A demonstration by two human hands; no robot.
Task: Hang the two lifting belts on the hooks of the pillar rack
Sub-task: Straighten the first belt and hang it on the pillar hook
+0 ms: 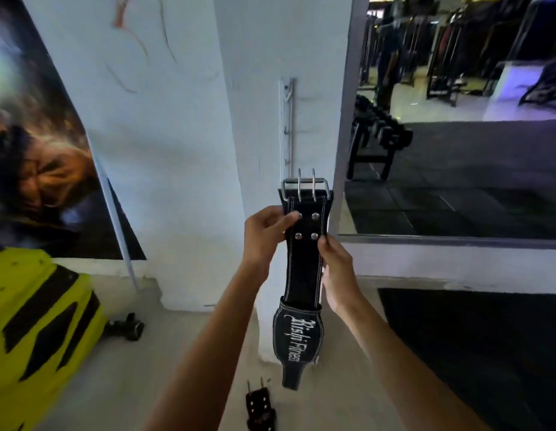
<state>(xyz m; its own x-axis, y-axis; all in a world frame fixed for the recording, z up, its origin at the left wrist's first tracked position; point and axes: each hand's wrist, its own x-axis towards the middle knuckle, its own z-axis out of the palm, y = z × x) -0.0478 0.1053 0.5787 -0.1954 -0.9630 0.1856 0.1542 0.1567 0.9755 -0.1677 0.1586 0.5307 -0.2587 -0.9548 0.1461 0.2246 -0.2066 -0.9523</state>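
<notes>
I hold a black lifting belt (303,269) upright in front of the white pillar (261,126), its steel buckle with two prongs at the top. My left hand (267,233) grips the belt's left edge near the rivets. My right hand (338,269) pinches its right edge a little lower. The belt's wide end with white lettering hangs down between my forearms. The metal hook rack (288,126) runs vertically on the pillar, just above the buckle, with bare hooks. A second black belt (260,410) lies on the floor below.
A large mirror (456,119) to the right of the pillar reflects a dumbbell rack and gym machines. A yellow and black machine shroud (34,331) stands at the lower left, with a dark dumbbell (127,326) beside it. A black floor mat (475,353) lies at the right.
</notes>
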